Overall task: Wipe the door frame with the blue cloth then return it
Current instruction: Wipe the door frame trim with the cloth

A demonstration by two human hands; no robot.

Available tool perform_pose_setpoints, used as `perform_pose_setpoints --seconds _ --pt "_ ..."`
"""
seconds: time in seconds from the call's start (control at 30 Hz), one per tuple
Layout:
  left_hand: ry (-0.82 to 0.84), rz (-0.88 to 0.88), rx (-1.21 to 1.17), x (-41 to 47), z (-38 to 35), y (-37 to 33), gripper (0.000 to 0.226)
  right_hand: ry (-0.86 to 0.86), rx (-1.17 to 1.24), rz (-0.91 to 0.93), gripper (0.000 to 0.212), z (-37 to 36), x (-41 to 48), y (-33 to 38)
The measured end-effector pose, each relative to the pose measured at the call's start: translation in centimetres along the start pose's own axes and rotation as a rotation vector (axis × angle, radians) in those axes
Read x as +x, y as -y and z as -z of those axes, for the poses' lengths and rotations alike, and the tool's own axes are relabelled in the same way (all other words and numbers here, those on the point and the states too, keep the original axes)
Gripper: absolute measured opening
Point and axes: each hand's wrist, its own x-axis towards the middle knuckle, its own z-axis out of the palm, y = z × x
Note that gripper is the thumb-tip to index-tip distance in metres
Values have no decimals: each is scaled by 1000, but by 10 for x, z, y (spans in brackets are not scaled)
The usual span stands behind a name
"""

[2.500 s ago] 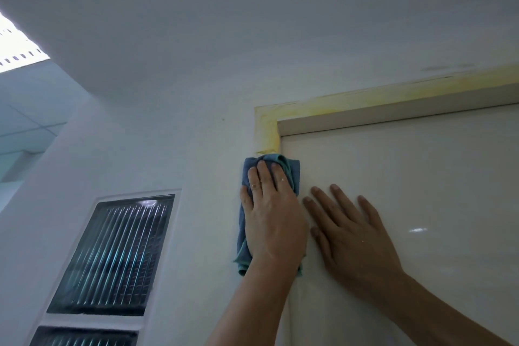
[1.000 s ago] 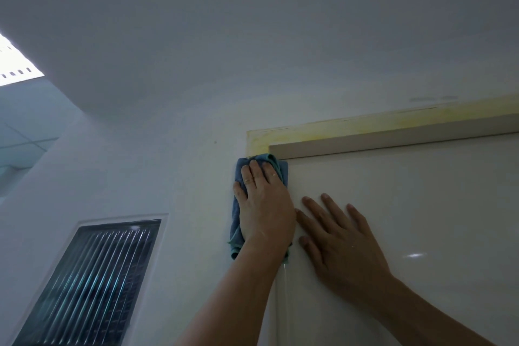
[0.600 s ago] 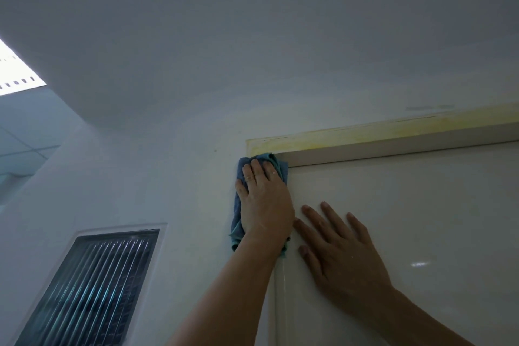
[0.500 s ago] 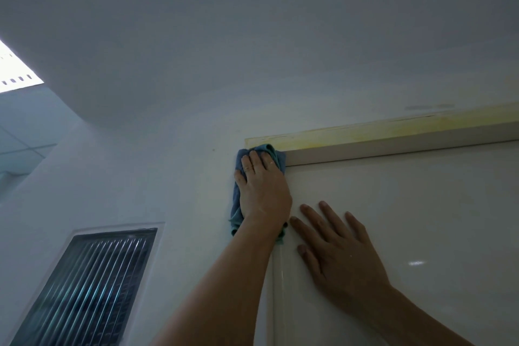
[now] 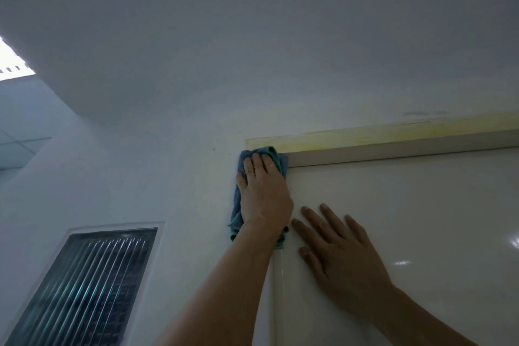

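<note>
The blue cloth (image 5: 238, 206) lies against the upper left corner of the cream door frame (image 5: 393, 146), where the upright meets the top rail. My left hand (image 5: 264, 194) lies flat on the cloth and presses it to the frame; most of the cloth is hidden under the palm. Its lower end hangs past my wrist. My right hand (image 5: 339, 255) rests with spread, straight fingers on the glossy door (image 5: 421, 219), just right of the left hand, and holds nothing. A yellowish strip runs along the top of the frame.
A white wall surrounds the frame, with a ribbed glass window (image 5: 84, 284) low at the left. The white ceiling fills the upper view, and a bright ceiling light (image 5: 11, 64) is at the far left edge.
My left hand has slid the cloth up the frame's left upright to the top corner. My right hand stays flat on the door. The view has tilted upward.
</note>
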Motion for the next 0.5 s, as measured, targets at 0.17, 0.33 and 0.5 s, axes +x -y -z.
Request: perform_pose_setpoints --seconds 0.17,0.33,0.5 --pt "-16 5 11 -13 -4 -1 74 42 0 30 54 3 6 -7" --pt "3 18 51 8 1 -6 77 18 97 72 61 2 20 -17" --pt "2 12 54 4 -2 -6 77 -9 82 45 64 0 26 -20"
